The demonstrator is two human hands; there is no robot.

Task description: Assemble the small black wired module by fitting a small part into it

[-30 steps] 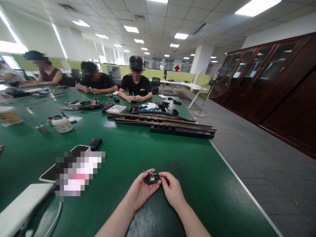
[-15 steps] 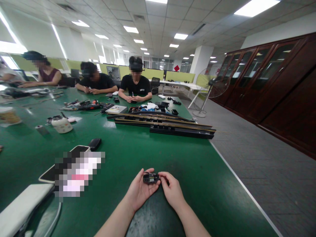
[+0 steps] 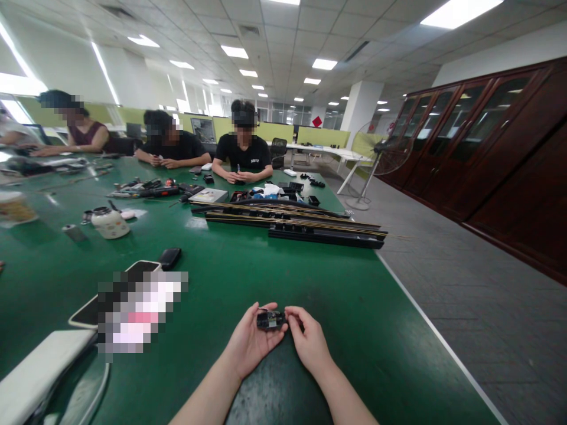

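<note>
A small black open housing [image 3: 270, 320] with electronic parts showing inside lies across the fingers of my left hand [image 3: 246, 342]. The thumb and fingers of that hand hold it from the left and from below, palm up. At the housing's right end, my right hand [image 3: 312, 343] has its thumb and index finger pinched together. Those fingertips meet the edge of the housing; whether a tiny part is between them is too small to tell. Both hands are just above the green table [image 3: 354, 313].
To the left lie a phone [image 3: 119, 293], a white box-like device [image 3: 44, 372] with a cable, and a small black case [image 3: 170, 258]. A white jar [image 3: 110, 222] stands farther off. Long black rails [image 3: 328, 241] with thin rods cross the table ahead. Several people sit beyond.
The two hands and the housing stay almost in place. The housing appears very slightly tilted compared with before.
</note>
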